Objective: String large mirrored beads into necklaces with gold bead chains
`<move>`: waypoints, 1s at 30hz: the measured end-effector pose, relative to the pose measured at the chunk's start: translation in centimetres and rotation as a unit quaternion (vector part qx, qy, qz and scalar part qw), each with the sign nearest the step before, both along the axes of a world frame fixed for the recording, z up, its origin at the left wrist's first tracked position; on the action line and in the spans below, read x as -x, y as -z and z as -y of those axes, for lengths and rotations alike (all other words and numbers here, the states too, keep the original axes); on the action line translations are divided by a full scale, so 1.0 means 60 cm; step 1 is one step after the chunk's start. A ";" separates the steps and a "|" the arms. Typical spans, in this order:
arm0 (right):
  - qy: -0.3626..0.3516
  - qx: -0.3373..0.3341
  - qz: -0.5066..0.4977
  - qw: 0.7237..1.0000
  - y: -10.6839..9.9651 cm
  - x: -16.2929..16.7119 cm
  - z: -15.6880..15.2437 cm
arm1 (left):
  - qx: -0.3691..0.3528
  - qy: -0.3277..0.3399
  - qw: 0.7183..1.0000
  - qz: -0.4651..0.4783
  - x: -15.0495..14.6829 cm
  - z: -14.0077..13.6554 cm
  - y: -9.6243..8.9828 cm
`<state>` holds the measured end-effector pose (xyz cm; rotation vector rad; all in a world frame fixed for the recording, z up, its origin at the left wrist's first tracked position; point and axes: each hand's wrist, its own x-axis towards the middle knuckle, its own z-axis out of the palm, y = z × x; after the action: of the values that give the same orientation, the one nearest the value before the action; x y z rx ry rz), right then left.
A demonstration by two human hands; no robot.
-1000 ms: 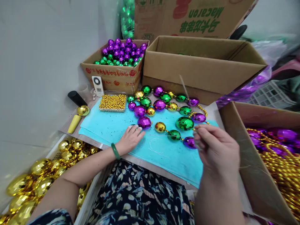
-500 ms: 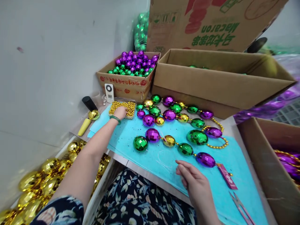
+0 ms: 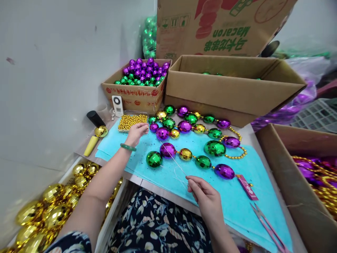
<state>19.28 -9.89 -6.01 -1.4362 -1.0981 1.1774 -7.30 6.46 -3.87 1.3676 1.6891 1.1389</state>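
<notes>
Blue cloth (image 3: 231, 200) (dark-specked); right hand (image 3: 206, 195) pinches thin rod (image 3: 177, 164); left hand (image 3: 137, 134): grip unclear.

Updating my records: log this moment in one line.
left hand: near gold bead tray; right hand: holding needle; pink snips: on blue cloth

white handheld device (image 3: 117, 106) stands at the back left corner of the worktop (image 3: 138, 181). translucent cup (image 3: 103, 113) just left of it, black cylinder (image 3: 96, 118) tilted in front of the cup. yellow tapered piece (image 3: 91, 146) lies at the left edge. beyond the back edge: printed carton (image 3: 181, 38), upside down, "macaron" in green lettering; bag of green balls (image 3: 149, 37) to its left. past the back right corner: white plastic crate (image 3: 316, 112), clear bag with purple contents (image 3: 302, 84). pale wall (image 3: 52, 52) off the left edge, reddish smudge on it.
</notes>
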 end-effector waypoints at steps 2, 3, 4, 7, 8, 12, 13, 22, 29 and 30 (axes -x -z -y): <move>0.005 -0.032 0.008 0.999 -0.005 0.007 0.005 | 0.013 0.047 0.979 0.196 -0.026 0.042 -0.010; 0.008 -0.045 0.011 0.999 -0.008 0.011 0.007 | 0.025 0.065 0.949 0.307 -0.035 0.062 -0.015; 0.010 -0.056 0.014 0.998 -0.010 0.014 0.008 | 0.039 0.076 0.910 0.406 -0.043 0.079 -0.020; 0.007 -0.071 0.023 0.997 -0.015 0.022 0.011 | 0.074 0.068 0.840 0.534 -0.053 0.111 -0.033; 0.004 -0.072 0.026 0.997 -0.016 0.024 0.011 | 0.080 0.062 0.833 0.544 -0.054 0.116 -0.036; -0.002 -0.075 0.028 0.997 -0.017 0.029 0.012 | 0.082 0.056 0.829 0.550 -0.051 0.124 -0.041; -0.004 -0.076 0.026 0.997 -0.017 0.030 0.012 | 0.079 0.058 0.831 0.548 -0.050 0.125 -0.042; -0.010 -0.064 0.015 0.998 -0.015 0.031 0.017 | 0.045 0.063 0.846 0.527 -0.049 0.136 -0.044; -0.002 -0.054 0.016 0.998 -0.017 0.028 0.018 | 0.014 0.082 0.868 0.490 -0.047 0.141 -0.041; -0.002 -0.056 0.017 0.998 -0.017 0.028 0.018 | 0.007 0.082 0.871 0.484 -0.047 0.142 -0.042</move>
<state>17.61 -10.94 -4.98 -1.3735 -1.1723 1.0804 -4.48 -2.05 -1.37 0.6756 0.8220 1.3703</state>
